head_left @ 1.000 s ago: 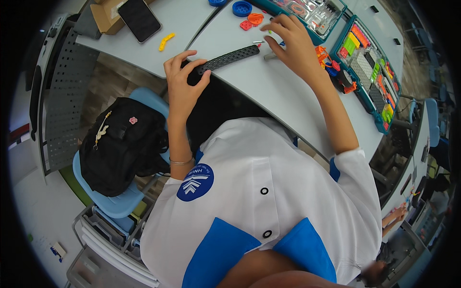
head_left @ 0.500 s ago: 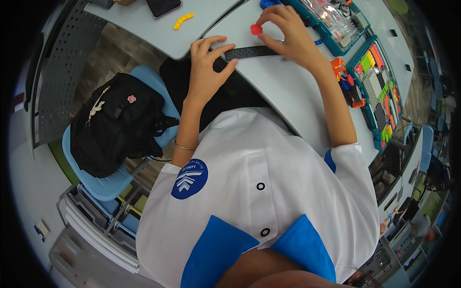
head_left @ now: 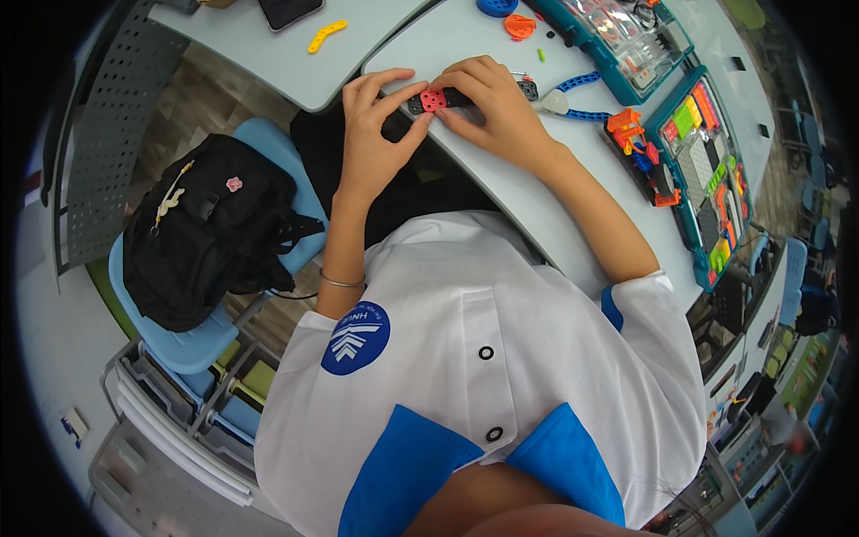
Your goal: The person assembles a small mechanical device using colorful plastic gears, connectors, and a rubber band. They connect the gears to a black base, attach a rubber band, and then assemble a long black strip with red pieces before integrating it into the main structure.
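A small red plastic piece with holes (head_left: 433, 100) lies on top of a long black perforated strip (head_left: 529, 89), near the strip's left end at the table edge. My left hand (head_left: 380, 125) has its index finger and thumb closed around the left side of the red piece and that end of the strip. From the other side, my right hand (head_left: 492, 112) presses thumb and fingers against the red piece and the strip. My right fingers cover much of the strip's middle. Its far right end shows past my hand.
Right of the strip lie blue-handled pliers (head_left: 573, 97) and an orange-and-blue assembled model (head_left: 637, 148). Beyond are an orange round part (head_left: 519, 27) and a blue ring (head_left: 497, 7). Two teal cases (head_left: 702, 170) of parts line the right. A yellow angled piece (head_left: 327, 36) and phone (head_left: 291, 11) occupy the left table.
My right hand has brought the red piece down and left onto the black strip. The orange round part and the pliers, covered before by my right hand, now show.
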A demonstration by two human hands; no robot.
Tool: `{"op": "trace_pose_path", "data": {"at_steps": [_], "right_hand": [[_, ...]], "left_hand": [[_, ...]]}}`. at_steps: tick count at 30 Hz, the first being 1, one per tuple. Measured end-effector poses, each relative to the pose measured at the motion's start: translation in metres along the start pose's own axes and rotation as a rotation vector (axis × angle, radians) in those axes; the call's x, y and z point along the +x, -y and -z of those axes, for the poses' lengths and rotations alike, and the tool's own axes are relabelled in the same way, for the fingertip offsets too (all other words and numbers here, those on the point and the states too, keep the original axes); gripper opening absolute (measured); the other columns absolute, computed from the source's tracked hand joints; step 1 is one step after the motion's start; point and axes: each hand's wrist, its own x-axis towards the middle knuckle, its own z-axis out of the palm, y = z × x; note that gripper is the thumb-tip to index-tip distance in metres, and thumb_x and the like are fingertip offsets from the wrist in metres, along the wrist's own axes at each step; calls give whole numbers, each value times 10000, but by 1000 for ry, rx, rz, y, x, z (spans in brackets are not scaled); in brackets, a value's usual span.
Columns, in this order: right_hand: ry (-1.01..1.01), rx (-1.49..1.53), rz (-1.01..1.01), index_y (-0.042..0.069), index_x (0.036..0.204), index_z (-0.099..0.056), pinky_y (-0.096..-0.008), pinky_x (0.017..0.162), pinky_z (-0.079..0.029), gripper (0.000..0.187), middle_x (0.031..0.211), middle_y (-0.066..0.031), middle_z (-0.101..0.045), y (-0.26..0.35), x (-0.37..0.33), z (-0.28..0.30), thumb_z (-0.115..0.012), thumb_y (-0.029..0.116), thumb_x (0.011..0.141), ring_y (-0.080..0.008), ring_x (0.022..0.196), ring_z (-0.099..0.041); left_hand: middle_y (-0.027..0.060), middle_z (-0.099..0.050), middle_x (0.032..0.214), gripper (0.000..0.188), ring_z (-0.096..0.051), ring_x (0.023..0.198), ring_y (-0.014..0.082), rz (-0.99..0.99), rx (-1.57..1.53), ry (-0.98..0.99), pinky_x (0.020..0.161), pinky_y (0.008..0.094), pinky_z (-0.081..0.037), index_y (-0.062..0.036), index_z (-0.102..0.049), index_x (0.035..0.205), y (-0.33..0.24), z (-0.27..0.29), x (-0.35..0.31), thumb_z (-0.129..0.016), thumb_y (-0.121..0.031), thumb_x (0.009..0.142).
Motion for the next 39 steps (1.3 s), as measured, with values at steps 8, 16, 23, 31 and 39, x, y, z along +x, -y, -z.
{"op": "trace_pose_path", "data": {"at_steps": [8,16,23,31,39], "right_hand": [[-35,31,-4,95,1082,-664,-410,921,-436,261,1072,-79,-622,-3,-2,-2,-729,146,834,-284,1053,-544],[-164,-454,-275,62,968,-721,-438,847,-481,196,929,-104,-715,-47,3,59,-757,202,836,-318,924,-662],[-80,-605,-370,44,943,-725,-393,783,-520,184,914,-106,-709,-58,-9,68,-750,208,863,-265,861,-673],[152,-294,-422,32,898,-735,-372,772,-536,84,857,-117,-717,-29,-9,77,-717,103,858,-261,831,-692],[316,-240,-480,-5,958,-672,-331,821,-541,72,885,-113,-700,-16,-5,82,-668,25,893,-234,881,-698]], "left_hand": [[20,-647,1266,355,-496,1234,256,5,31,3,1087,383,-380,-131,-750,1156,-1,1,3,-797,-153,805],[18,-653,1251,312,-497,1227,245,24,20,5,1085,375,-379,-120,-755,1125,-4,3,3,-785,-137,815],[24,-661,1226,274,-497,1220,246,-11,-47,73,1080,374,-383,-80,-730,1104,-5,1,2,-756,-103,832],[25,-660,1219,266,-494,1224,253,-21,-73,36,1077,377,-385,-61,-715,1097,-5,-5,-7,-747,-87,835],[24,-658,1213,288,-477,1264,263,-48,-43,29,1082,396,-389,-75,-714,1114,-3,-3,-13,-756,-92,830]]}}
